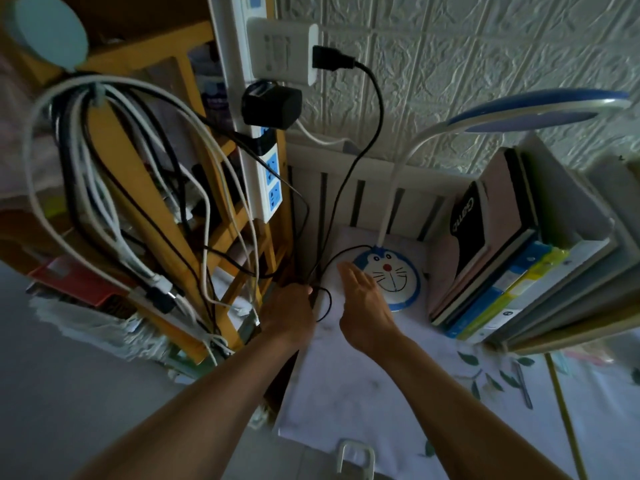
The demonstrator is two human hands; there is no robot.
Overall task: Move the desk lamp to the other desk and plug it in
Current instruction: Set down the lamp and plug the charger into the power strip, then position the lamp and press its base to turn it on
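The desk lamp stands on the cloth-covered desk [363, 393]. Its round base [394, 275] bears a blue and white cartoon cat face, a white neck curves up from it, and a blue head [540, 110] hangs at the upper right. The lamp's black cord [372, 133] runs from the base up to a black plug [330, 57] sitting in the white wall socket [284, 51]. My left hand [289, 311] is closed around the slack cord at the desk's left edge. My right hand [363, 299] lies flat, fingers apart, touching the left side of the base.
A white and blue power strip [270, 174] with a black adapter [270, 103] hangs on the wooden shelf frame [145, 188], beside a bundle of white and black cables [90, 181]. Books and folders [512, 265] stand right of the lamp. A white slatted rack [367, 188] backs the desk.
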